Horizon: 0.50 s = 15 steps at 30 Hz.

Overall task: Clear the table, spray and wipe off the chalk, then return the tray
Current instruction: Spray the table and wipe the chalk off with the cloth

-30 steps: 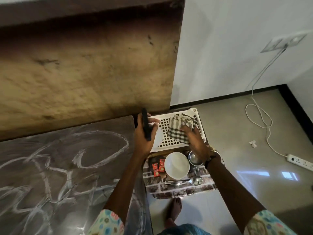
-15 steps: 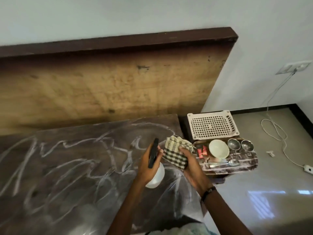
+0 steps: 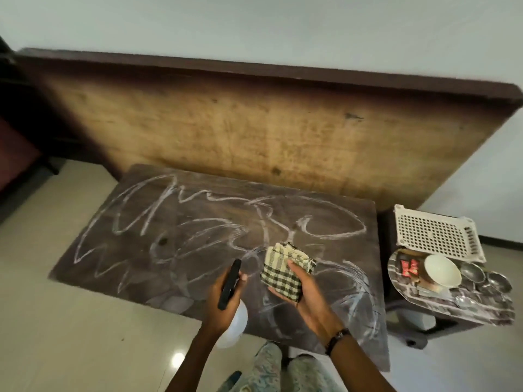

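Note:
A dark table (image 3: 135,267) fills the middle of the view, covered in white chalk scribbles (image 3: 215,222). My left hand (image 3: 223,304) grips a white spray bottle (image 3: 236,325) with a black trigger head, held over the table's near edge. My right hand (image 3: 305,295) holds a folded green-and-black checked cloth (image 3: 283,270) just above the tabletop, to the right of the bottle. A patterned tray (image 3: 486,309) rests on a stool to the right, carrying a white bowl (image 3: 441,270), small steel cups (image 3: 472,271), red packets (image 3: 407,267) and a spoon.
A white perforated plastic basket (image 3: 435,233) lies behind the tray on the same stool. A large wooden board (image 3: 254,131) leans against the wall behind the table. Pale floor tiles surround the table; my legs are at its near edge.
The view swung left from the stool toward the table. Both hands carried the spray bottle and the cloth from over the basket to above the chalked tabletop.

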### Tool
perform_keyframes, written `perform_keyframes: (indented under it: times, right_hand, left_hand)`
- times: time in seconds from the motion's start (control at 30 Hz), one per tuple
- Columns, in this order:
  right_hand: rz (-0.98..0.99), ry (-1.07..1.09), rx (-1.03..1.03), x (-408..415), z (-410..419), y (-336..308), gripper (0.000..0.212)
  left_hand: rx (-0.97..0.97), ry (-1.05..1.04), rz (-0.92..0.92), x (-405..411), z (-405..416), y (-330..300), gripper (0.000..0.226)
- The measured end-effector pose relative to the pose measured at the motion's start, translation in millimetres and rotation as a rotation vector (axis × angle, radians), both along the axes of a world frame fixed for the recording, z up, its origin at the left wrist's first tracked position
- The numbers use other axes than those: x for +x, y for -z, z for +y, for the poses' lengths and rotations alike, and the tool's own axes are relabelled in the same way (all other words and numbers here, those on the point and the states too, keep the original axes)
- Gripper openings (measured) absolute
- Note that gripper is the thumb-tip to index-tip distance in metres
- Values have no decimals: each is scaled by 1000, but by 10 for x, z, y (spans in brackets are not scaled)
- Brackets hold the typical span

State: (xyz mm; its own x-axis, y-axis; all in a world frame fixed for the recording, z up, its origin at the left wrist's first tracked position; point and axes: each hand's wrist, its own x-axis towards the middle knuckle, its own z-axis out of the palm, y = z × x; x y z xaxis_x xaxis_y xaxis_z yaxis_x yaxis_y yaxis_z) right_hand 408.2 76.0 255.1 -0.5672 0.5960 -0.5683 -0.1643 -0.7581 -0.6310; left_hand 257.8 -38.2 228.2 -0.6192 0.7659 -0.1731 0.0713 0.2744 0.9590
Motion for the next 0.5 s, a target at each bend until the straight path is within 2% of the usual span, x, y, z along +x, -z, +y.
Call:
perform_keyframes:
  times: [0.13, 0.23, 0.5]
  right_hand:
    - [-1, -60, 5, -215, -433, 3, 35]
    - [13, -48, -13, -363, -728, 55, 40]
    - [10, -116, -8, -929, -1400, -82, 33]
  left_hand:
    - [7, -115, -12, -150, -567, -129, 11]
    - [-7, -114, -23, -265, -895, -183, 8]
    - [12, -122, -27, -685, -1465, -369, 5]
